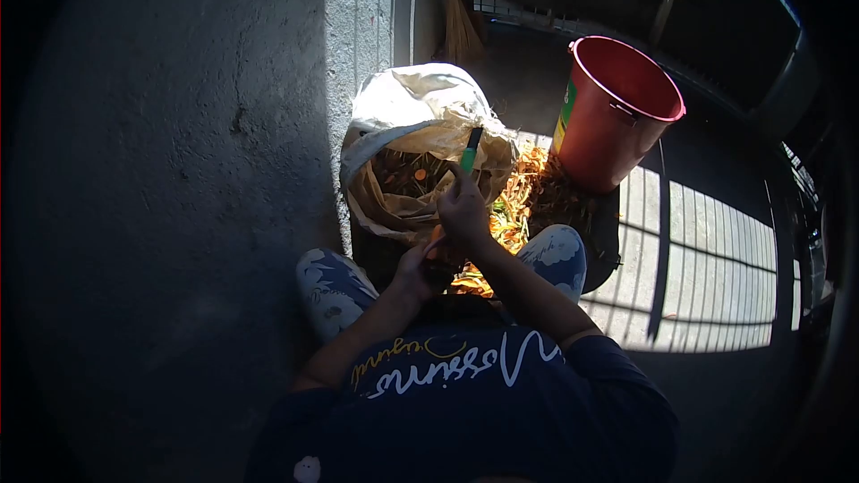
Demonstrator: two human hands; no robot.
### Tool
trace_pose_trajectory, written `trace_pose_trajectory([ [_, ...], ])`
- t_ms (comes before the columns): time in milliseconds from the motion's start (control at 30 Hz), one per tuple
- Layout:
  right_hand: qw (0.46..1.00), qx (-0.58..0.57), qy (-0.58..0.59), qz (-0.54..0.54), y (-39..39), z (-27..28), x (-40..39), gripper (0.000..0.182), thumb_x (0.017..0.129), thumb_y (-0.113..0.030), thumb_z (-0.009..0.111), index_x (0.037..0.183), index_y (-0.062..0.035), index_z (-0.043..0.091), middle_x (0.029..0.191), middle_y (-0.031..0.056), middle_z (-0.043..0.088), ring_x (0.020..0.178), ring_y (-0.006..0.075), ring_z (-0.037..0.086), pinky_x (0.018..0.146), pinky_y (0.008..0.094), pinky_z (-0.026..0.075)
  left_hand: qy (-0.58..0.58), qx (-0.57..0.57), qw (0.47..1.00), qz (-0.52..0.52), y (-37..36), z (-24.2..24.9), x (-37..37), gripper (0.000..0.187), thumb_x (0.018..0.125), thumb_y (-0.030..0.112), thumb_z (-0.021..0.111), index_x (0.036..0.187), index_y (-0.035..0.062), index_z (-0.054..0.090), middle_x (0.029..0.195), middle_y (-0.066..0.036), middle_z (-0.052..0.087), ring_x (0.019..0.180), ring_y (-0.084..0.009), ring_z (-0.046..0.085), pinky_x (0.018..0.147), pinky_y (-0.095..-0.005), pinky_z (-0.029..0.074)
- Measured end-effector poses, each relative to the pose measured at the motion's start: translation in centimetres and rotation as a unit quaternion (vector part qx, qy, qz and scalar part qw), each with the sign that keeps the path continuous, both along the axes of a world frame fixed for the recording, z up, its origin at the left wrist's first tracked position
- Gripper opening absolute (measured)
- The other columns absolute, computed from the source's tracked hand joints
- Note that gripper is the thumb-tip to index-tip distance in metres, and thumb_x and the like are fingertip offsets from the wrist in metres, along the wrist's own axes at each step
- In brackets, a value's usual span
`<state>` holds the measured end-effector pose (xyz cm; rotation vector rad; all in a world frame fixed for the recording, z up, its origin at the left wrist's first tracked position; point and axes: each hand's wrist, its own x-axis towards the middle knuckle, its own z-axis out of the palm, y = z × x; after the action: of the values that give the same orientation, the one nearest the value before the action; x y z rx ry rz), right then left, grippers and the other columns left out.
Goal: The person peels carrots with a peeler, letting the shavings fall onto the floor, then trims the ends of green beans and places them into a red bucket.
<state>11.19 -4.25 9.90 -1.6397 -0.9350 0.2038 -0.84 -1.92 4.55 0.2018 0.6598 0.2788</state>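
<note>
My right hand [463,213] is closed round a tool with a green and black handle [469,154], which points up and away from me. Below and to the left of it, my left hand [413,270] holds an orange piece [437,241], partly hidden in shadow between the hands. Just beyond my hands an open whitish sack [412,89] has its rim folded back, with dark scraps and a round orange slice [420,175] inside. Orange and yellow peelings [512,215] lie in a sunlit heap to the right of the sack.
A red bucket [617,116] stands tilted in view at the right, beyond the peelings. A rough concrete wall [197,125] rises on the left. Straw brooms [459,27] lean at the back. My knees flank the work area, and barred sunlight falls on the floor [707,259].
</note>
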Motion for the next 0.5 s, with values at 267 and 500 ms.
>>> trace_pose_trajectory([
  [267, 0.999, -0.021, 0.035, 0.015, 0.5, -1.8, 0.4, 0.043, 0.074, -0.008, 0.050, 0.116, 0.0016, 0.047, 0.077, 0.0167, 0.055, 0.067, 0.0232, 0.054, 0.064, 0.0327, 0.044, -0.020, 0.019, 1.000, -0.010, -1.3, 2.0, -0.4, 0.030, 0.087, 0.029, 0.039, 0.107, 0.0125, 0.052, 0.093, -0.009, 0.057, 0.076, -0.0240, 0.057, 0.057, -0.0369, 0.047],
  [500, 0.986, -0.074, -0.064, -0.133, 2.5, -8.8, 10.3, 0.046, 0.068, -0.006, 0.048, 0.113, 0.0063, 0.048, 0.080, 0.0248, 0.057, 0.074, 0.0388, 0.056, 0.066, 0.0418, 0.045, 0.005, 0.059, 0.991, -0.119, -2.4, 3.2, -1.4, 0.034, 0.092, 0.031, 0.030, 0.112, 0.0064, 0.042, 0.081, -0.009, 0.053, 0.064, -0.0206, 0.054, 0.052, -0.0322, 0.045],
])
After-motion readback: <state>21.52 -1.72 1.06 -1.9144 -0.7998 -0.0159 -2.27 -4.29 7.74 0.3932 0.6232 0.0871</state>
